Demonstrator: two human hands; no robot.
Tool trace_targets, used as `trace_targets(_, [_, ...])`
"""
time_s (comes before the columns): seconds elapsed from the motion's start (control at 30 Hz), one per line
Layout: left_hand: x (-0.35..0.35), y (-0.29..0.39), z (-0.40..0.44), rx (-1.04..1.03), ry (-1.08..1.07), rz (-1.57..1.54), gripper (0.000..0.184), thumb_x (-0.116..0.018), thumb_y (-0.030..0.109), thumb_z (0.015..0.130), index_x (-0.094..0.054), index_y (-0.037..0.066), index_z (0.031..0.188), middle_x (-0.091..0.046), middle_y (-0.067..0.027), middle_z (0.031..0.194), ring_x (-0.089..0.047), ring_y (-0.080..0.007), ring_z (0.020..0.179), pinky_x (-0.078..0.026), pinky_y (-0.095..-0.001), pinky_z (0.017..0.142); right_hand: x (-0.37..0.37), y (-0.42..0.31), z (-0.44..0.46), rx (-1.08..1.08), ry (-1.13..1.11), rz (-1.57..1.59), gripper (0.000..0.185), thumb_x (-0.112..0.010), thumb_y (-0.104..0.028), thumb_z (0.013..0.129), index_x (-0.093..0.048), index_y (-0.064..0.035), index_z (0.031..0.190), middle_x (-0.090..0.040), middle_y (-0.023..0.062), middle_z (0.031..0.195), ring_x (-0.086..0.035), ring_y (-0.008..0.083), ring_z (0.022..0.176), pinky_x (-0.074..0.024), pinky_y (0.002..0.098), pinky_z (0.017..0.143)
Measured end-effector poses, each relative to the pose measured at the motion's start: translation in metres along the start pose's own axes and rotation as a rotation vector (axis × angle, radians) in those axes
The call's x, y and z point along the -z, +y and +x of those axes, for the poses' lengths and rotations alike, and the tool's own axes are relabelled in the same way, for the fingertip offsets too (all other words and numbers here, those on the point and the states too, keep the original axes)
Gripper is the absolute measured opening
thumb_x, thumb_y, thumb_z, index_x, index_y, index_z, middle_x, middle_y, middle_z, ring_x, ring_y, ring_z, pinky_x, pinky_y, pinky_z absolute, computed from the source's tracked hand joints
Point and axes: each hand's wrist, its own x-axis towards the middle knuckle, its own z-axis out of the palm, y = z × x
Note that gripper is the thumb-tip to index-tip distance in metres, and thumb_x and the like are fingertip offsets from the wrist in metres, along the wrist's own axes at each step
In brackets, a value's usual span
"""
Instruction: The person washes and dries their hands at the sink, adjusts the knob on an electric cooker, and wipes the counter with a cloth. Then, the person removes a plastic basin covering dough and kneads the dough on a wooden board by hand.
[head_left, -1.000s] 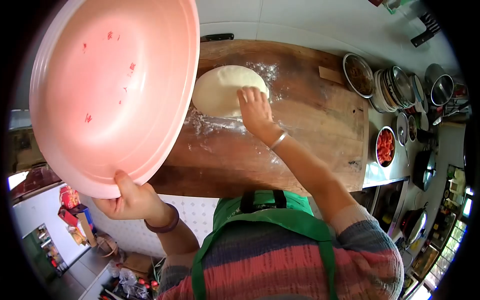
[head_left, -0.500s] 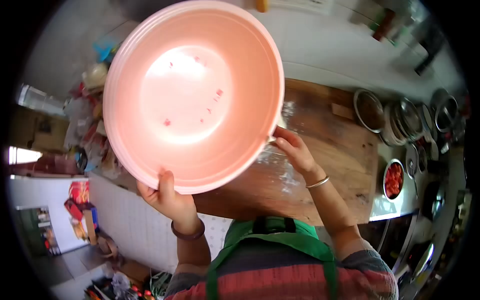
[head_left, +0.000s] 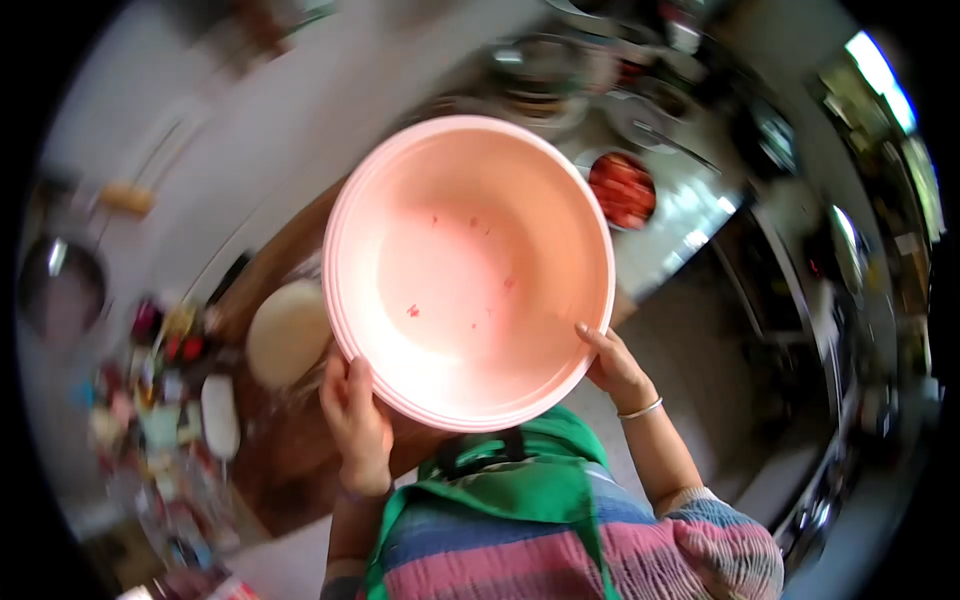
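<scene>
A large pink plastic basin is held up in front of my body, its open side facing me. Small red marks show on its inner bottom; nothing else is seen inside. My left hand grips the lower left of the rim, thumb at the edge. On the right, my right hand holds the rim with its thumb over the lip and the other fingers hidden beneath. A pale round dough-like mass lies beside the basin on the wooden board, partly covered by the basin.
To the upper right, a bowl of chopped red pieces stands on the white counter, near a blurred group of dishes. Jumbled packets and jars crowd the left. A stove-like dark unit is at the right.
My body and view have turned to the right. The basin has come away from over the board towards the counter side, still in both hands, uncovering the pale round mass.
</scene>
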Motion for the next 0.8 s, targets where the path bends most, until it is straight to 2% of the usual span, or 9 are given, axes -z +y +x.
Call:
trace_targets(0.07, [-0.01, -0.029, -0.003, 0.106, -0.342, 0.195, 0.029, -0.048, 0.02, 0.098, -0.051, 0.001, 0.119, -0.059, -0.0064, 0.101, -0.061, -0.0139, 0.085, -0.052, -0.0253, 0.063, 0.065, -0.007, -0.052, 0.05, 0.223, 0.049, 0.048, -0.057, -0.023, 0.094, -0.045, 0.0042, 0.13, -0.057, 0.0135, 0.124, -0.058, 0.0205, 0.108, -0.049, 0.0355, 0.092])
trace_targets(0.27, [-0.057, -0.09, -0.015, 0.375, -0.447, 0.304, 0.022, -0.053, 0.01, 0.093, -0.053, -0.001, 0.112, -0.06, -0.0081, 0.089, -0.062, -0.0157, 0.075, -0.051, -0.0247, 0.06, 0.245, -0.008, -0.178, 0.411, 0.868, 0.117, 0.045, -0.057, -0.022, 0.092, -0.047, 0.0074, 0.124, -0.061, 0.0146, 0.111, -0.063, 0.0254, 0.096, -0.0529, 0.0363, 0.082])
trace_targets(0.3, [-0.066, -0.092, -0.02, 0.375, -0.439, 0.32, 0.02, -0.053, 0.009, 0.093, -0.054, -0.001, 0.11, -0.06, -0.0071, 0.085, -0.062, -0.0149, 0.073, -0.05, -0.0239, 0.06, 0.272, -0.005, -0.181, 0.48, 0.987, 0.114, 0.04, -0.061, -0.022, 0.089, -0.053, 0.0078, 0.114, -0.062, 0.012, 0.099, -0.064, 0.0226, 0.085, -0.0538, 0.0347, 0.073])
trace_targets(0.4, [-0.077, -0.101, -0.018, 0.407, -0.446, 0.385, 0.019, -0.054, 0.008, 0.092, -0.054, -0.001, 0.109, -0.06, -0.0069, 0.084, -0.062, -0.0151, 0.072, -0.05, -0.024, 0.06, 0.389, 0.025, -0.148, 0.345, 1.347, 0.026, 0.035, -0.065, -0.024, 0.085, -0.058, 0.0069, 0.101, -0.062, 0.0085, 0.087, -0.062, 0.0186, 0.075, -0.0529, 0.0328, 0.065])
trace_targets(0.47, [-0.091, -0.104, -0.019, 0.397, -0.435, 0.413, 0.018, -0.053, 0.008, 0.092, -0.054, -0.001, 0.108, -0.06, -0.0068, 0.083, -0.062, -0.015, 0.071, -0.051, -0.0244, 0.059, 0.418, 0.014, -0.11, 0.273, 1.386, 0.029, 0.033, -0.068, -0.025, 0.083, -0.06, 0.0059, 0.09, -0.06, 0.0052, 0.078, -0.058, 0.0162, 0.068, -0.0516, 0.0325, 0.061])
trace_targets(0.53, [-0.101, -0.103, -0.018, 0.384, -0.431, 0.446, 0.018, -0.054, 0.008, 0.092, -0.054, -0.001, 0.108, -0.06, -0.0068, 0.083, -0.062, -0.015, 0.071, -0.051, -0.0248, 0.058, 0.456, 0.018, -0.059, 0.316, 1.258, 0.18, 0.037, -0.067, -0.026, 0.085, -0.059, 0.0008, 0.11, -0.061, 0.0067, 0.095, -0.059, 0.0169, 0.081, -0.0497, 0.0295, 0.065])
trace_targets(0.6, [-0.108, -0.1, -0.018, 0.383, -0.391, 0.47, 0.017, -0.055, 0.007, 0.092, -0.054, -0.001, 0.106, -0.06, -0.0068, 0.081, -0.061, -0.0152, 0.069, -0.051, -0.025, 0.058, 0.44, -0.001, -0.018, 0.446, 1.167, 0.321, 0.037, -0.067, -0.024, 0.086, -0.057, 0.0004, 0.112, -0.061, 0.0075, 0.098, -0.06, 0.0179, 0.084, -0.0501, 0.0308, 0.068])
trace_targets(0.77, [-0.105, -0.105, -0.013, 0.41, -0.326, 0.517, 0.015, -0.054, 0.006, 0.092, -0.054, 0.0, 0.105, -0.06, -0.0066, 0.079, -0.061, -0.0152, 0.068, -0.051, -0.0255, 0.057, 0.458, -0.017, 0.062, 0.362, 0.995, 0.392, 0.051, -0.07, -0.023, 0.085, -0.05, 0.0008, 0.125, -0.059, 0.0085, 0.117, -0.058, 0.0214, 0.102, -0.0479, 0.0343, 0.086])
trace_targets(0.8, [-0.101, -0.107, -0.012, 0.426, -0.299, 0.53, 0.014, -0.054, 0.006, 0.092, -0.054, 0.0, 0.105, -0.059, -0.0066, 0.079, -0.061, -0.0152, 0.068, -0.051, -0.0256, 0.057, 0.462, -0.016, 0.08, 0.426, 0.963, 0.373, 0.049, -0.071, -0.025, 0.085, -0.053, 0.001, 0.122, -0.06, 0.0094, 0.107, -0.061, 0.0213, 0.091, -0.0519, 0.0358, 0.075])
